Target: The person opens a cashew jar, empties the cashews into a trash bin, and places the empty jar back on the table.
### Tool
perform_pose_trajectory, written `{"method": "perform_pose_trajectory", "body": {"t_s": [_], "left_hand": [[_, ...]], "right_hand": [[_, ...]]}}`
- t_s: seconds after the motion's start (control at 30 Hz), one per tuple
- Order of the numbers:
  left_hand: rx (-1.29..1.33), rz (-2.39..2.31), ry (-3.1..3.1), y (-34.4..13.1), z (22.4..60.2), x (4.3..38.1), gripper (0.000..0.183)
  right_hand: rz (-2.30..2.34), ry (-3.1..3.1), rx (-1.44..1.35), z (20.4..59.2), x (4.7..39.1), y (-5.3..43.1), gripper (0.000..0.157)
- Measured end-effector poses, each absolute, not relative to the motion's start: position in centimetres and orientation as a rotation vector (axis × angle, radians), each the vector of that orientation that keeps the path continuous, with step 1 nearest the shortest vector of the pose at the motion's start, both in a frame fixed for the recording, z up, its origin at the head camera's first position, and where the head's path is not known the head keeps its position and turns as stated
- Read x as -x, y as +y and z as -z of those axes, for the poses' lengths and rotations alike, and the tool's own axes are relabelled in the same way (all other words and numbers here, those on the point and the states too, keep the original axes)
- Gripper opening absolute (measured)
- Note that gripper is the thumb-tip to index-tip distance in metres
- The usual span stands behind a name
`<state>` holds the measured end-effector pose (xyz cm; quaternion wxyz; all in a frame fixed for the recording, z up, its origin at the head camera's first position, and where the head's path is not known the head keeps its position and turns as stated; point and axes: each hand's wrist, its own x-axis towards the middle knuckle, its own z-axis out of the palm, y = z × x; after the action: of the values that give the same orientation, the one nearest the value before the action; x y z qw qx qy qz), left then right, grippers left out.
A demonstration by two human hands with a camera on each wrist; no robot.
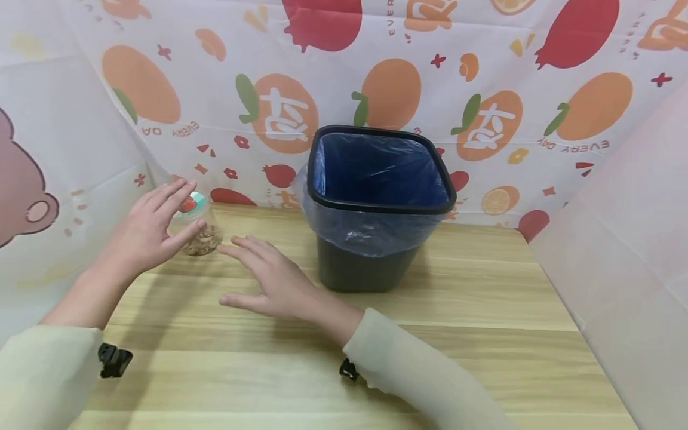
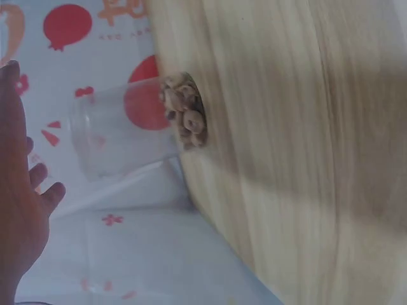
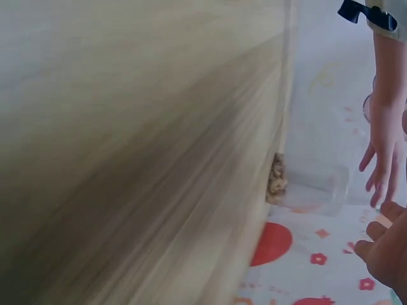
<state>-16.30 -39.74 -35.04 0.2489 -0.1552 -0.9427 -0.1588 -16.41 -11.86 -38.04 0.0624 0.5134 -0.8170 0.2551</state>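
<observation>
A clear jar [image 1: 205, 242] stands upright on the wooden table at the back left. Light brown pieces [image 2: 184, 114] that look like nuts or dried snacks fill its lower part. Its lid [image 1: 196, 202], green with a red patch, is partly covered by my left hand [image 1: 150, 230]. That hand hovers with straight, spread fingers beside and above the jar in the head view. To the jar's right, my right hand [image 1: 276, 280] reaches over the table, fingers extended and thumb apart, holding nothing. In the right wrist view, the jar [image 3: 311, 184] shows beyond the right fingers [image 3: 375, 238].
A dark bin [image 1: 355, 269] lined with a clear plastic bag [image 1: 371, 230] stands at the back middle, right of both hands. Behind it hangs a fruit-patterned cloth [image 1: 344, 71]. Pale cloth walls border the wooden table [image 1: 484, 358] on the left and right.
</observation>
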Motion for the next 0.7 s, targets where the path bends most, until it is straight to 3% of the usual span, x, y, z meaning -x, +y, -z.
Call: {"method": "perform_pose_trajectory", "body": {"t_s": [0.7], "left_hand": [[0.297,0.422,-2.798,-43.5,35.9,17.8,0.075]], "right_hand": [[-1.611,-2.780,-0.950,39.6,20.6,-20.2,0.087]]}}
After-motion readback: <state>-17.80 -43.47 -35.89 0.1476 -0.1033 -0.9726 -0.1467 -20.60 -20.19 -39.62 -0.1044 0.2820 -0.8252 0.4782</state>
